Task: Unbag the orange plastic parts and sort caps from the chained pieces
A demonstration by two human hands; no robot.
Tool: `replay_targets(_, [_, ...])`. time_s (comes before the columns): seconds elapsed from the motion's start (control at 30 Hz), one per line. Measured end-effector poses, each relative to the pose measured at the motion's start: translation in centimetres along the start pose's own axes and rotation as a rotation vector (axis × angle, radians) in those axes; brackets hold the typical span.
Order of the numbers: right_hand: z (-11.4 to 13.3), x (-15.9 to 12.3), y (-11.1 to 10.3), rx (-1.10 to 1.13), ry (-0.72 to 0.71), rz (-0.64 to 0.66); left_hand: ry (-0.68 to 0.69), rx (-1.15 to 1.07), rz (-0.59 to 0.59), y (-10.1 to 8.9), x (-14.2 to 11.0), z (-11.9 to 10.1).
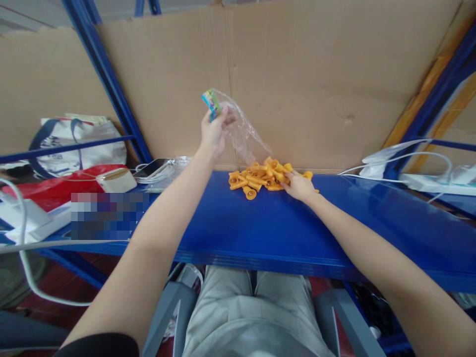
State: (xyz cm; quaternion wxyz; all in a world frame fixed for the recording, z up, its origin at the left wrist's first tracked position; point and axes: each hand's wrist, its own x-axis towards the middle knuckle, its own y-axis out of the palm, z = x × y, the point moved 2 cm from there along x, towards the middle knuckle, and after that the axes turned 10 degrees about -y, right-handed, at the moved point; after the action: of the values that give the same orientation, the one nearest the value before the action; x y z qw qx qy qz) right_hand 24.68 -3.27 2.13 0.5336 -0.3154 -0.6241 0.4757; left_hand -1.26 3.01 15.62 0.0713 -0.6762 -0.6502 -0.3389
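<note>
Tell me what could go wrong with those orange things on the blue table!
The orange pieces lie in a loose heap, so some might slide or roll if the right grip nudges them. The clear bag, held up by the left grip, hangs down toward them, so it might catch on a piece.

Orange pieces (268, 172), blue-green printed bag header (211, 101), blue tabletop (230, 228), tan cardboard (297, 74)

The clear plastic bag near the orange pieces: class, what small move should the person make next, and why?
Probably lift the clear plastic bag aside: the left hand grips it by its printed label, its film looks empty and hangs close to the orange pieces, which the right hand touches.
</note>
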Motion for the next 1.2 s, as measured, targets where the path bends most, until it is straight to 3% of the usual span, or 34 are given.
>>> replay_targets(0.2, [-0.2,0.1,0.4,-0.001,-0.013,0.005,0.058,0.098,0.031,-0.4,-1.1,-4.0])
replay_targets(0.33, [-0.3,0.1,0.4,0.002,-0.028,0.013,0.018,0.119,0.197,0.2,-3.2,-4.6])
replay_targets(0.43, [-0.3,0.2,0.4,0.005,-0.038,0.008,-0.044,0.132,0.275,0.4,-4.4,-3.3])
replay_targets(0.6, [-0.1,-0.1,0.0,-0.003,-0.041,0.015,-0.018,0.164,0.198,0.2,-5.9,0.9])
replay_targets(0.73, [0.2,-0.1,-0.8,0.055,-0.027,-0.023,-0.147,0.189,0.206,0.2,-7.7,4.0])
replay_targets(0.83, [0.1,0.4,-1.4,0.252,0.005,-0.17,-0.219,0.178,0.24,0.3,-8.9,5.0])
replay_targets(0.93, [0.3,1.0,-1.7,0.672,0.064,-0.257,-0.274,0.127,0.248,0.7,-9.9,5.1])
replay_targets(1.07, [1.6,0.8,-2.2,1.179,0.092,-0.189,-0.316,0.063,0.241,1.4,-10.7,4.9])
replay_targets(1.2, [2.9,0.1,-2.8,1.377,0.118,-0.148,-0.347,0.039,0.218,1.9,-11.1,4.6])
